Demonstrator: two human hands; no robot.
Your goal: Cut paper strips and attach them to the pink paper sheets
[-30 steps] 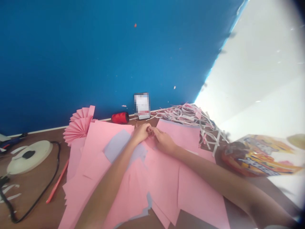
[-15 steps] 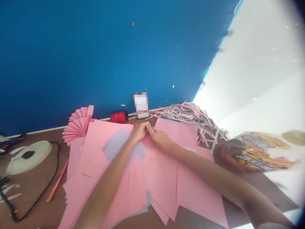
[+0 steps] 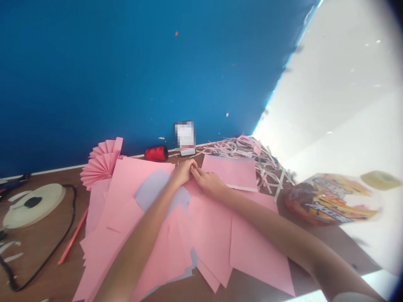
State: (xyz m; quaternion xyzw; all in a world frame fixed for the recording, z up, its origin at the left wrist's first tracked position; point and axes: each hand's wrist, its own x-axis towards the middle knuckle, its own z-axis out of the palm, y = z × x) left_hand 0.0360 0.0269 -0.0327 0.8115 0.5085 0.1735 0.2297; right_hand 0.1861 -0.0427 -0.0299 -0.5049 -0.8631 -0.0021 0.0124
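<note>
My left hand (image 3: pixel 183 173) and my right hand (image 3: pixel 209 183) meet at the far side of the spread-out paper. Their fingers are closed and pressed together at the tips, and whatever they pinch is hidden. Under and around them lie several sheets of pink paper (image 3: pixel 214 226), overlapping. A bluish-grey piece of paper (image 3: pixel 153 188) shows beside my left forearm. To the right of my right hand is a pink sheet (image 3: pixel 234 170) with a pale strip along its near edge.
At the back left stands a pleated pink paper fan (image 3: pixel 102 161), then a red thread spool (image 3: pixel 156 153) and a propped phone (image 3: pixel 185 138). Shredded paper strips (image 3: pixel 242 147) heap at back right. A snack packet (image 3: pixel 330 199), red pencil-like stick (image 3: pixel 73 237), white disc (image 3: pixel 34 205) and black cable (image 3: pixel 64 235) flank the paper.
The view has shifted slightly, so most things sit a little further left. My hands stay pressed together, and the pink sheet right of them has tilted or shifted a little.
</note>
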